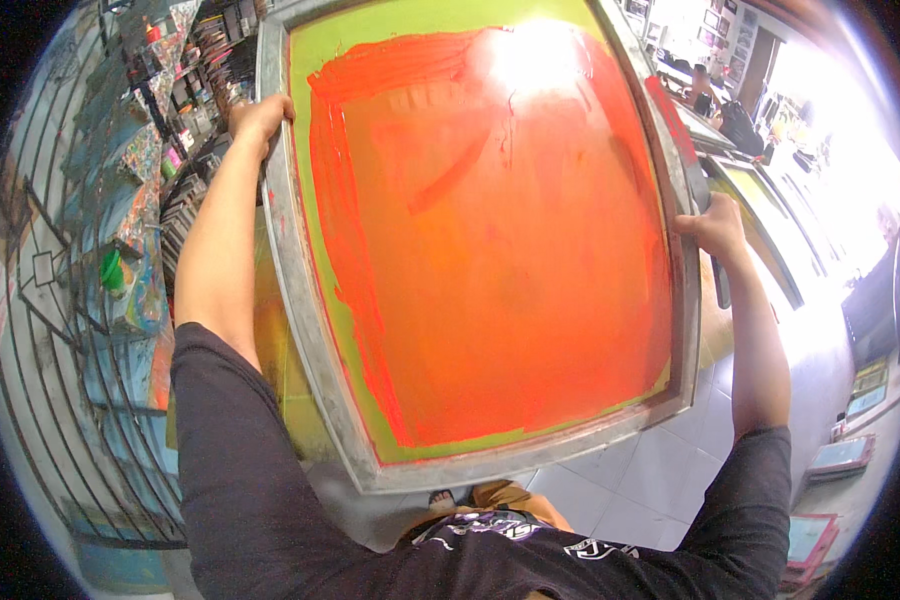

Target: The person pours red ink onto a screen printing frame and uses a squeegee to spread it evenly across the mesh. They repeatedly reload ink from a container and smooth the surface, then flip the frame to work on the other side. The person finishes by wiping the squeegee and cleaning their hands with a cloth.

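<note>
A large screen-printing frame (510,462) with a grey metal border is held up in front of me, tilted. Thick wet-looking red-orange ink (510,260) covers most of its mesh, with a yellow-green margin (320,225) around it. Bright glare whitens the ink near the top. My left hand (258,122) is closed around the frame's left side, near the upper part. On the opposite side, lower down, my right hand (715,228) grips the right border with its thumb over the front. The fingers behind the border are partly hidden.
Paint-spattered shelving (142,250) with a green container (116,272) stands at the left, beside metal bars (45,330). More frames (760,215) lie to the right. A person (703,90) is in the background. Pale floor tiles (630,480) show below.
</note>
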Action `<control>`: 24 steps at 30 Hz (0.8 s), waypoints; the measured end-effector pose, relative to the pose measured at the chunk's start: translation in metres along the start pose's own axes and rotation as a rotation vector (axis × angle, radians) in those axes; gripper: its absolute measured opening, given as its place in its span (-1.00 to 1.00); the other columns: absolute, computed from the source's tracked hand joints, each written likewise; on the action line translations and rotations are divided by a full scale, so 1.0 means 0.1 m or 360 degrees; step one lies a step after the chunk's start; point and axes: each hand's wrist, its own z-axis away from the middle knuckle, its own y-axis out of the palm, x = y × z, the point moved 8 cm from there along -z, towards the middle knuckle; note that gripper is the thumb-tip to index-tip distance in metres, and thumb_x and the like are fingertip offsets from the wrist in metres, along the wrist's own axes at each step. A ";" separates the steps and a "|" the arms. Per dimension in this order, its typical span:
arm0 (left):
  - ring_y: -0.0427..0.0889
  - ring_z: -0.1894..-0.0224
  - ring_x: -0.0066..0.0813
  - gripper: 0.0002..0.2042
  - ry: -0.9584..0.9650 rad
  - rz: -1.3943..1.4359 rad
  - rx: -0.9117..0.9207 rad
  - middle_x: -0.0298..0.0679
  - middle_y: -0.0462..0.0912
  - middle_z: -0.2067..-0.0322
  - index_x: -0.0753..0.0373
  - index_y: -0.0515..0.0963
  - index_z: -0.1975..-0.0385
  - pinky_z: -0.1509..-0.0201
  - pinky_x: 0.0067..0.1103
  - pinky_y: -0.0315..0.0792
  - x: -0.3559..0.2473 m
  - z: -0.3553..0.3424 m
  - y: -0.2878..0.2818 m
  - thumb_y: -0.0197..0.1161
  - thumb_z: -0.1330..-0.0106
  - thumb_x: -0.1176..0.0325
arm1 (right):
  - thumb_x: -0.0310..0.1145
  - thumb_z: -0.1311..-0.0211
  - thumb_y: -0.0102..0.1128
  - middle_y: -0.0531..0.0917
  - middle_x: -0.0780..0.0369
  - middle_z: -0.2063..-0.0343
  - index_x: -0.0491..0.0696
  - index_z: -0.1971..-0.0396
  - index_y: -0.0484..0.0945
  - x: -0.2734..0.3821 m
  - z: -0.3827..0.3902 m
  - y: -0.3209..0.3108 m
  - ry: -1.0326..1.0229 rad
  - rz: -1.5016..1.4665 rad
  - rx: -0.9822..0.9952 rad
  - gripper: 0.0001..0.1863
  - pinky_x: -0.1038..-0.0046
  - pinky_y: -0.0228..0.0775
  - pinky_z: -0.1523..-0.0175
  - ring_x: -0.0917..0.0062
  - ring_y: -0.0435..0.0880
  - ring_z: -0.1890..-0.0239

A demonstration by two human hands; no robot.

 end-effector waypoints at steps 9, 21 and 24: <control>0.59 0.28 -0.15 -0.56 -0.0157 -0.0456 0.0198 0.08 0.58 0.34 0.50 0.54 0.51 0.16 -0.49 0.45 0.85 -0.14 1.14 0.29 0.49 0.33 | -0.16 0.48 0.36 0.58 -0.02 0.60 -0.26 0.62 0.56 -0.45 -0.52 1.18 0.0088 0.0037 0.0343 -0.55 0.33 0.42 0.32 0.24 0.62 0.47; 0.57 0.16 -0.12 -0.60 -0.0481 -0.0594 0.0582 0.10 0.56 0.26 0.46 0.56 0.45 0.07 -0.48 0.42 1.82 0.13 1.97 0.25 0.38 0.36 | -0.14 0.47 0.33 0.58 0.02 0.64 -0.22 0.71 0.54 -0.62 -0.47 1.76 0.0126 0.0514 0.0562 -0.60 0.32 0.44 0.36 0.26 0.61 0.51; 0.56 0.14 -0.11 -0.59 -0.0477 -0.0620 0.0561 0.12 0.56 0.25 0.48 0.55 0.43 0.05 -0.47 0.41 1.95 0.15 2.06 0.25 0.36 0.34 | -0.15 0.47 0.32 0.58 0.00 0.63 -0.21 0.69 0.55 -0.62 -0.45 1.80 0.0041 0.0557 0.0481 -0.60 0.32 0.45 0.34 0.24 0.61 0.50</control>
